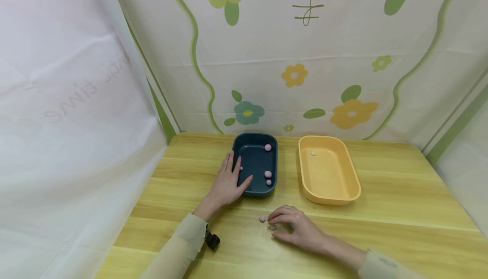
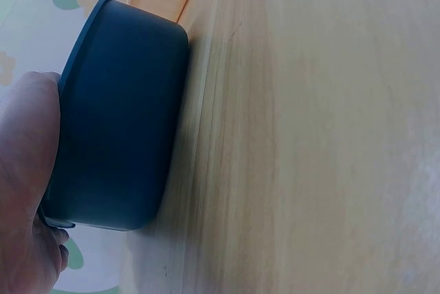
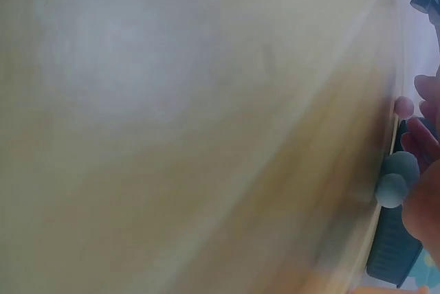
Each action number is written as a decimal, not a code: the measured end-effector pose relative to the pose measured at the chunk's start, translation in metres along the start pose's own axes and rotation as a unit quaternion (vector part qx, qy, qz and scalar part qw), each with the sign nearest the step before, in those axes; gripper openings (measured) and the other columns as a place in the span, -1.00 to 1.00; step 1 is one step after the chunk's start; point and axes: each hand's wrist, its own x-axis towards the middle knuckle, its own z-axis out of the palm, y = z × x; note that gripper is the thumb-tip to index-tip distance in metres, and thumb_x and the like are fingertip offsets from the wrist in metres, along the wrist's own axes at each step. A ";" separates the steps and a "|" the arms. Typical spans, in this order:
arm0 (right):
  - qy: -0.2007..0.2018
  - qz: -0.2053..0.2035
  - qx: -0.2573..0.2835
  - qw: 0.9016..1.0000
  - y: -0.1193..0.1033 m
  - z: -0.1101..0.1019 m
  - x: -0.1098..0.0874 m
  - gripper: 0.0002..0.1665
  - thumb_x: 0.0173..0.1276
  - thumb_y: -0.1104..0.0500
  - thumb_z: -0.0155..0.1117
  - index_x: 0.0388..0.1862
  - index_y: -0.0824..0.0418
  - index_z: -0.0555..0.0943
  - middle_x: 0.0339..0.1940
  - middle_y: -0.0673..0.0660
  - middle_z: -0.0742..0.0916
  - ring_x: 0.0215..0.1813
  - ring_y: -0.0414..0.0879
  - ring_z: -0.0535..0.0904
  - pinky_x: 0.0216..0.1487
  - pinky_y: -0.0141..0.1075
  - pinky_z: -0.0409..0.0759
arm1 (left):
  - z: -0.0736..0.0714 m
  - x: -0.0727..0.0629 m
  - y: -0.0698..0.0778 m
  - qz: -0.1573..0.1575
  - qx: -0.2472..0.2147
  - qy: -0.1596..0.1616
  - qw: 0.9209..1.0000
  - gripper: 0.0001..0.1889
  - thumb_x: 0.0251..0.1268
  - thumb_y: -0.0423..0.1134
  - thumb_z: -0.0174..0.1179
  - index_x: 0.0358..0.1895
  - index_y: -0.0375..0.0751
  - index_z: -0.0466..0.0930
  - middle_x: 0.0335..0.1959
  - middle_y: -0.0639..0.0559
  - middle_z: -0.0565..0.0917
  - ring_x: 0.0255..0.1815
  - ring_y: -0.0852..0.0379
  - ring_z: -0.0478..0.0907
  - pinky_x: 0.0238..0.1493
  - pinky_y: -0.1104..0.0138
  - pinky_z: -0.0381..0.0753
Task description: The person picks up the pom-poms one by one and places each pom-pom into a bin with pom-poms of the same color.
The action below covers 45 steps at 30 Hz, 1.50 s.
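Observation:
My left hand (image 1: pixel 226 184) rests on the near left corner of a dark blue tray (image 1: pixel 256 193), fingers straight along the left rim and thumb over the inside. Pink balls (image 1: pixel 268 147) and a small pale ball (image 1: pixel 241 168) lie in this tray. On the table in front of it, my right hand (image 1: pixel 299 230) has its thumb and fingertips apart around a small greyish-pink ball (image 1: pixel 272 227). Just left of the fingertips lies a pink ball (image 1: pixel 262 218). In the right wrist view, two touching grey-green balls (image 3: pixel 401 167) sit beside the right thumb.
A yellow tray (image 1: pixel 329 201) stands right of the blue one, with a small pale green ball (image 1: pixel 313 153) in it. A floral cloth (image 1: pixel 274 37) hangs behind the wooden table (image 1: pixel 400 194). A black device (image 1: pixel 212 241) is at the left wrist.

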 end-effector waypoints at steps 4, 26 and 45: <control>-0.001 0.004 -0.006 1.000 0.002 0.001 -0.001 -0.66 0.24 0.28 0.71 -0.02 0.08 0.87 0.02 -0.04 0.87 0.10 -0.15 0.76 0.18 -0.21 0.76 | 0.000 0.000 0.000 0.000 0.000 0.001 1.000 -0.03 0.68 0.39 -0.07 0.81 -0.26 0.03 0.88 -0.28 -0.23 0.91 -0.28 -0.21 0.86 -0.13 0.05; 0.035 -0.010 -0.026 0.999 0.002 0.004 -0.002 -0.74 0.25 0.35 0.67 -0.17 0.05 0.85 -0.16 -0.13 0.87 -0.06 -0.25 0.74 0.07 -0.30 0.69 | 0.000 0.000 0.000 0.007 -0.005 0.001 1.000 -0.05 0.69 0.37 -0.08 0.79 -0.29 0.06 0.88 -0.30 -0.22 0.91 -0.30 -0.21 0.86 -0.14 0.05; 0.042 0.016 0.028 0.999 -0.019 -0.017 0.007 -0.74 0.32 0.37 0.63 -0.11 0.06 0.83 -0.15 -0.09 0.88 -0.05 -0.21 0.76 0.08 -0.35 0.74 | 0.000 0.000 -0.001 0.010 -0.009 0.003 1.000 -0.07 0.71 0.35 -0.08 0.79 -0.28 0.05 0.87 -0.31 -0.23 0.91 -0.29 -0.23 0.87 -0.12 0.01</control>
